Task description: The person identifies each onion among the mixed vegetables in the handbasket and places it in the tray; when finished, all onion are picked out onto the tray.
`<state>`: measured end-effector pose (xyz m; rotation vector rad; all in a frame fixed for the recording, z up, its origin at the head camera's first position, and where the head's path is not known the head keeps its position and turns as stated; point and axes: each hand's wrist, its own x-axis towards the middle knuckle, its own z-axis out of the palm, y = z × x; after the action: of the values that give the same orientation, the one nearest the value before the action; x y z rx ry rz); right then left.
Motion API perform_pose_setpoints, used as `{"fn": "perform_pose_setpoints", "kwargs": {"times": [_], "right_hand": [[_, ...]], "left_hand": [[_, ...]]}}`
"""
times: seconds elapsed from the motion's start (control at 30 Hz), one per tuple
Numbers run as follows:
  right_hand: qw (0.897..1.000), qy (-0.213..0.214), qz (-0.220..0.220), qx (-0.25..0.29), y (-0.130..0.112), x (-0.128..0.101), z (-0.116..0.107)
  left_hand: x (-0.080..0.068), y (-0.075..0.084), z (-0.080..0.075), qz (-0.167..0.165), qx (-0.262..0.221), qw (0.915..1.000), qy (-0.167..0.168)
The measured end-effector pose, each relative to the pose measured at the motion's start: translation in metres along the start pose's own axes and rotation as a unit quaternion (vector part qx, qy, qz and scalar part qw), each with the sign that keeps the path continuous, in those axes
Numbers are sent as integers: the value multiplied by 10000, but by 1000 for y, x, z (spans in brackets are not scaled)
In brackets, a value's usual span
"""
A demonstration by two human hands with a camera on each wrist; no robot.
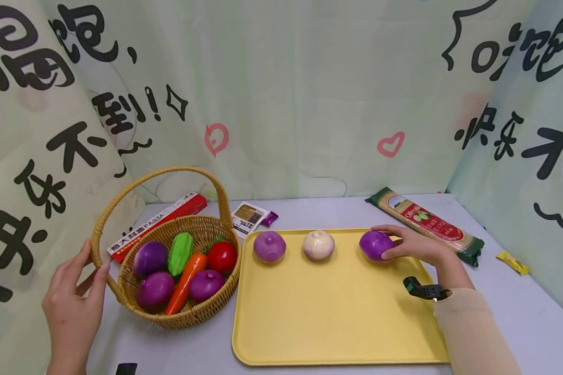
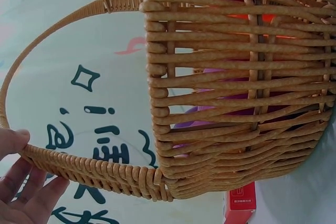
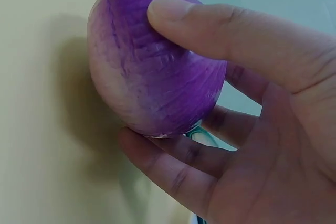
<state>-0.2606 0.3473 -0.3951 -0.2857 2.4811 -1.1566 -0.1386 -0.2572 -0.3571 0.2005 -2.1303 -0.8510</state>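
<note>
My left hand (image 1: 77,304) pinches the side of the wicker basket's arched handle (image 1: 104,219) between thumb and fingers. The basket (image 1: 197,315) holds purple onions (image 1: 156,289), a round purple vegetable (image 1: 150,258), a green vegetable (image 1: 181,253), a carrot (image 1: 186,284) and a tomato (image 1: 222,256). At the yellow tray's (image 1: 328,312) far right, my right hand (image 1: 415,247) grips a purple onion (image 1: 374,246), its lower part whitish in the right wrist view. A light purple onion (image 1: 269,247) and a white onion (image 1: 318,245) rest along the tray's back.
Behind the basket lies a red pasta box (image 1: 187,205). A printed packet (image 1: 248,217) and a small purple wrapper (image 1: 269,219) are beside it. A long green-ended package (image 1: 424,221) lies behind the right hand, with a yellow wrapper (image 1: 513,263) farther right. Curtains surround the table.
</note>
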Motion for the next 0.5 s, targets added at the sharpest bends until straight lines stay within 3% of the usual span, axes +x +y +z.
{"fn": "perform_pose_setpoints", "kwargs": {"times": [0.5], "right_hand": [[10000, 17, 36, 12, 5, 4, 1]], "left_hand": [[0, 1, 0, 34, -8, 10000, 36]]}}
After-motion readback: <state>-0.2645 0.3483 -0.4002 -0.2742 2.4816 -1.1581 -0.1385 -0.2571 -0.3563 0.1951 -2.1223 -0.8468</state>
